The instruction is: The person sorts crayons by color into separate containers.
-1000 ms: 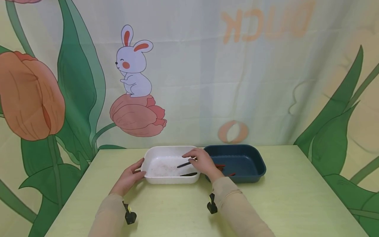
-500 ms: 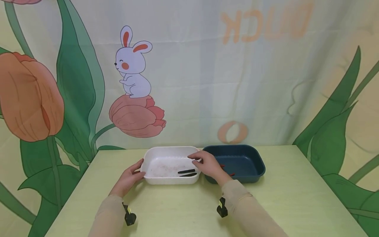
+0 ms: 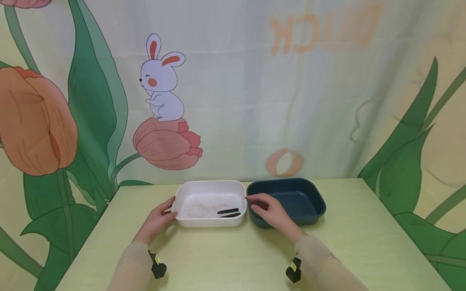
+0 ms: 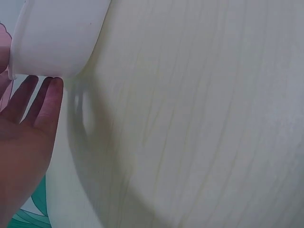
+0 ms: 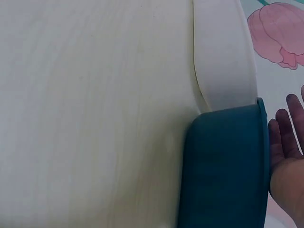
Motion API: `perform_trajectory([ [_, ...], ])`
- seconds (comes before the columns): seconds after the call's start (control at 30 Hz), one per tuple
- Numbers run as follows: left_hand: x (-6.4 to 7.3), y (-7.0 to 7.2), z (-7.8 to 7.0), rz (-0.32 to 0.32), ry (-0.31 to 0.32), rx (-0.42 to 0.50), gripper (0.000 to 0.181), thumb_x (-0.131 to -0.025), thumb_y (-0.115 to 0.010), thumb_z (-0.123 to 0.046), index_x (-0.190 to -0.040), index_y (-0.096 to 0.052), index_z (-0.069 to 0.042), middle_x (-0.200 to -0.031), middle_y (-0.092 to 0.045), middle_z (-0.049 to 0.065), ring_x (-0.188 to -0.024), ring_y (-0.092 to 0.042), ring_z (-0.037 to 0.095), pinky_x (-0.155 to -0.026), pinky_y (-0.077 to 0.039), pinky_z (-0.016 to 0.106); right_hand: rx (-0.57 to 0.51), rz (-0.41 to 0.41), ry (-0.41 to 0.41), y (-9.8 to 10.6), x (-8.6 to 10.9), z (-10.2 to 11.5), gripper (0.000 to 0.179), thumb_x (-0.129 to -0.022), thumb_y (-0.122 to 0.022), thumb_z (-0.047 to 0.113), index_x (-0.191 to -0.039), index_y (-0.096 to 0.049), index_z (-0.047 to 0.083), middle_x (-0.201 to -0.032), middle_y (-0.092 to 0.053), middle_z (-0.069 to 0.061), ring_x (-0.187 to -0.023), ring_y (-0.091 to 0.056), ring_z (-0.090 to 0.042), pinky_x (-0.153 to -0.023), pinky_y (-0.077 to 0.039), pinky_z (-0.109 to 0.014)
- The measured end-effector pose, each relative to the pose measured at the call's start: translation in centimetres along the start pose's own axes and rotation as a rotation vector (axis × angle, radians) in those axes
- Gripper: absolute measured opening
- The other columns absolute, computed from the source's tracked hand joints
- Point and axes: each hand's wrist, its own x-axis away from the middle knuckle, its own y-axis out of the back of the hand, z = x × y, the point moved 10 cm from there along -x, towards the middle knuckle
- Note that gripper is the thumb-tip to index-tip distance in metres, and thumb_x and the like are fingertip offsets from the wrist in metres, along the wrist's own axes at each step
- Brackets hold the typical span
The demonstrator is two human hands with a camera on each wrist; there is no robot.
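Observation:
The white tray (image 3: 211, 223) holds two slim black crayon-like sticks (image 3: 228, 211), lying nearly parallel at its front right. My left hand (image 3: 154, 220) touches the tray's left end, thumb and forefinger at the rim. In the left wrist view, the other fingers (image 4: 49, 102) are straight, with their tips against the outer wall. My right hand (image 3: 271, 212) is over the left part of the dark blue tray (image 3: 316, 218), thumb and forefinger apart, with nothing seen between them. It hides that part of the tray's inside. Fingers (image 5: 286, 130) show straight beyond the blue rim in the right wrist view.
Both trays stand side by side at the back of the pale table (image 3: 218, 258), close to a printed curtain (image 3: 233, 101). Faint reddish marks cover the white tray's floor. A small black device (image 3: 294, 270) hangs at the right wrist, another (image 3: 158, 268) at the left.
My right hand let go of a black crayon-like stick beside the other in the white tray, then moved right over the blue tray, covering the red sticks seen there before. My left hand stayed put.

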Motion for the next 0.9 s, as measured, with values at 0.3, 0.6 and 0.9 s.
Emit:
perform_trajectory([
  [0.3,0.5,0.5,-1.6,-0.04,-0.105,-0.075,0.063,-0.099,-0.06,-0.014,-0.155,-0.032,-0.007,-0.159,-0.03,0.015,-0.137,-0.038,0.038,-0.11,-0.036,0.05,0.065,0.017,0.137,1.7,2.7,2.3,0.03,-0.091,-0.068,-0.003,-0.12,-0.068,-0.001,-0.117,-0.067,-0.014,-0.101,-0.064,-0.028,-0.084,-0.053,-0.028],
  [0.6,2.1,1.2,-3.9,-0.089,-0.212,-0.243,0.059,-0.097,-0.061,-0.01,-0.15,-0.037,0.002,-0.154,-0.034,0.023,-0.137,-0.036,0.044,-0.108,-0.037,0.055,0.134,0.016,0.292,3.2,5.0,3.3,0.036,-0.086,-0.071,-0.007,-0.119,-0.07,0.007,-0.113,-0.069,-0.007,-0.097,-0.064,-0.019,-0.08,-0.056,-0.031],
  [0.9,6.9,-0.7,-8.0,-0.257,-0.508,-0.504,0.053,-0.09,-0.071,-0.007,-0.137,-0.052,0.008,-0.134,-0.053,0.029,-0.124,-0.048,0.048,-0.102,-0.039,0.062,0.376,-0.042,0.373,4.5,7.1,4.5,0.041,-0.082,-0.076,-0.001,-0.121,-0.07,0.01,-0.114,-0.069,0.0,-0.105,-0.061,-0.023,-0.086,-0.05,-0.037],
])
